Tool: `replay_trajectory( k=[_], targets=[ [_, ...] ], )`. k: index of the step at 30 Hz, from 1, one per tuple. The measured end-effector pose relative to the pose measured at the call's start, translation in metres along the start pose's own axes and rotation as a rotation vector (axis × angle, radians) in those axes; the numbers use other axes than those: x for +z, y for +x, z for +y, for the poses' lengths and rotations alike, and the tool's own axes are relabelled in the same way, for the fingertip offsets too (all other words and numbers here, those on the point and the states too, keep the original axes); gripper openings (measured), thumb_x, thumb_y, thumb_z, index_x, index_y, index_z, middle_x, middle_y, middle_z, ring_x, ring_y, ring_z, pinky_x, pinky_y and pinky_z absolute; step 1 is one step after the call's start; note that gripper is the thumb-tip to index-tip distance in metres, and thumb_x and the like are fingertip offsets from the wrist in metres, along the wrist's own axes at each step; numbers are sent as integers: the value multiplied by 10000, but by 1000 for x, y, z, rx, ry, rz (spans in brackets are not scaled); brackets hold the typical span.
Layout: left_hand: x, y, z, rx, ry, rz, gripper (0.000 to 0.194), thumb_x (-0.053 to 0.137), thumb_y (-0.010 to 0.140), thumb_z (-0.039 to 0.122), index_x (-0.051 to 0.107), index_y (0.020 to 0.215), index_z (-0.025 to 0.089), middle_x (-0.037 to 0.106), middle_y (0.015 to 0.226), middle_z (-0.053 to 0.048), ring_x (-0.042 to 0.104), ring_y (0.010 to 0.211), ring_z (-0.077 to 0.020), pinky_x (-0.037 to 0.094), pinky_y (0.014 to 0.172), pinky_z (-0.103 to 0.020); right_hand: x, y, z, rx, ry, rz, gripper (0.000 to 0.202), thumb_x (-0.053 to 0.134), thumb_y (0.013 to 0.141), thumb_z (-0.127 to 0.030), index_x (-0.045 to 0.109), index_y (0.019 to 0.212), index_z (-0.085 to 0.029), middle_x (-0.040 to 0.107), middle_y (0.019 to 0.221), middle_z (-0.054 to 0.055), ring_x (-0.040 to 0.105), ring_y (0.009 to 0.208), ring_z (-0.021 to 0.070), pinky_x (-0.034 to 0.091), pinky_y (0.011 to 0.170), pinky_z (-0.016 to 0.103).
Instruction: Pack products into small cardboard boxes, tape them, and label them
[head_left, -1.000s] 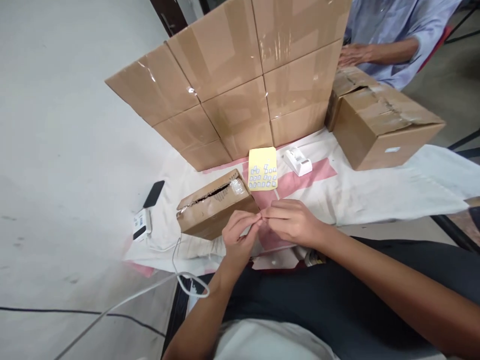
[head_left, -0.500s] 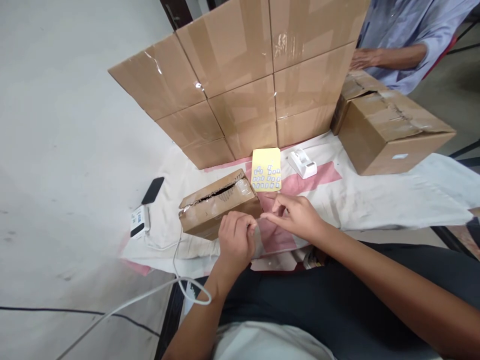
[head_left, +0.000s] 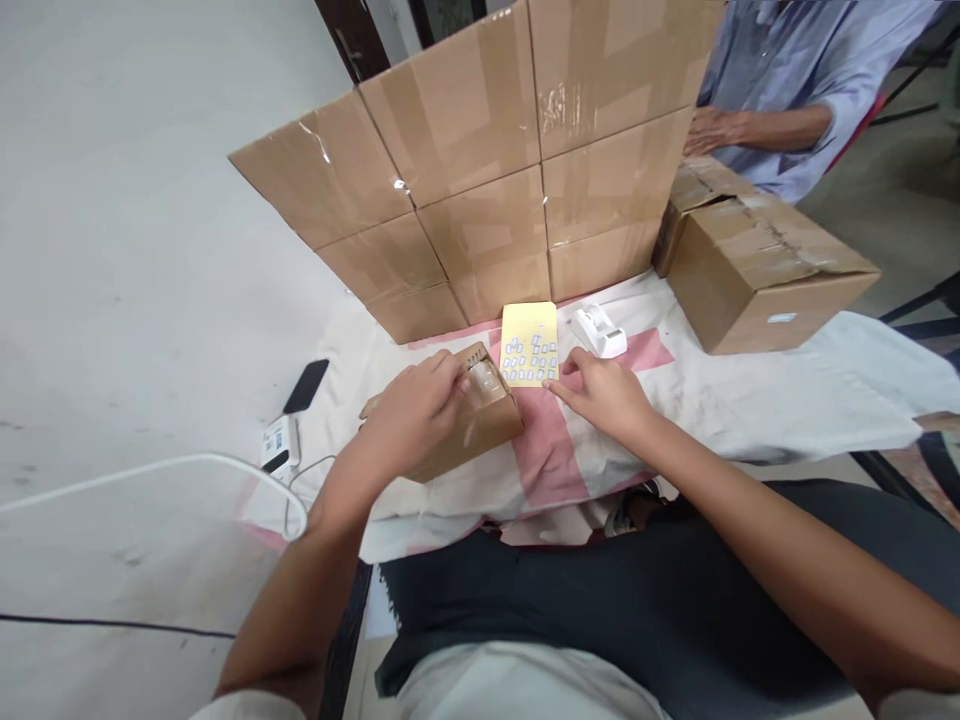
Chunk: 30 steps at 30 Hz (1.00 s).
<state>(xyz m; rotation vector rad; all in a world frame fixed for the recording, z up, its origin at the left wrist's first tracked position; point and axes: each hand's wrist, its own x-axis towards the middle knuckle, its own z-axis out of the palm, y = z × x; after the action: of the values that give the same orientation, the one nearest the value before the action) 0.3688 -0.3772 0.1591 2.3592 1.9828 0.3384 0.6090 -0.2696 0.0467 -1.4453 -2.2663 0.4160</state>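
Head view: left hand (head_left: 416,415) lies palm-down w/ loose grip on small cardboard box (head_left: 480,425) on the cloth-covered table (head_left: 750,400). Right hand (head_left: 604,395), grip empty, fingertips at edge of yellow sticker sheet (head_left: 529,343) just beside box.

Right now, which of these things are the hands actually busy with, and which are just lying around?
In use:
- small cardboard box, under the left hand
- yellow sheet of small stickers, its near edge at the right hand

Lying about:
- white tape dispenser
- black phone
- white gadget with cable
- wall of cardboard boxes
- large box, by another person's hand
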Motion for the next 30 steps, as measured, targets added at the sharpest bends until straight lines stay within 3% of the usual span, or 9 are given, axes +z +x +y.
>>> replay_trajectory(
  k=[7,17,19,22,24,30],
  targets=[
    [-5,42,-13,-57,35,-101,345,370,1052,460,416,787,243,576,836,-31,523,680,-199,315,613,-352,2,6,-5,-32,-79,-65,330,619,987,-481,623,1106,-173,769,1059,121,735,960,319,400,627,331],
    [-6,57,-28,-59,-22,-227,368,614,888,593,520,912,238,656,973,-32,616,833,-225,396,661,-323,5,11,-5,-81,-19,-39,382,633,974,-463,627,1202,-156,764,1151,133,744,982,340,514,740,380],
    [-3,58,-28,-66,-36,-238,358,637,877,576,515,906,241,668,956,-29,624,823,-229,397,653,-323,4,8,-9,-186,37,-22,436,633,975,-433,603,1308,-152,714,1314,147,736,1056,335,552,822,407],
    [1,56,-27,-78,-103,-242,305,636,892,518,497,884,247,683,906,-10,633,778,-218,403,645,-321,3,6,-17,-457,133,-5,552,576,1011,-382,481,1520,-189,484,1611,125,646,1293,321,572,961,431],
    [2,53,-25,-70,-151,-234,268,629,904,470,480,870,250,689,881,3,638,759,-208,413,655,-318,3,8,-23,-586,172,-18,582,538,1031,-375,427,1583,-230,372,1685,85,580,1386,311,570,1013,437],
    [1,46,-19,-88,-37,-170,193,540,945,380,448,837,250,704,860,-19,638,731,-222,387,646,-329,13,24,-34,-638,232,-53,515,526,1037,-431,521,1540,-325,379,1681,28,637,1323,299,568,1050,445]
  ],
)
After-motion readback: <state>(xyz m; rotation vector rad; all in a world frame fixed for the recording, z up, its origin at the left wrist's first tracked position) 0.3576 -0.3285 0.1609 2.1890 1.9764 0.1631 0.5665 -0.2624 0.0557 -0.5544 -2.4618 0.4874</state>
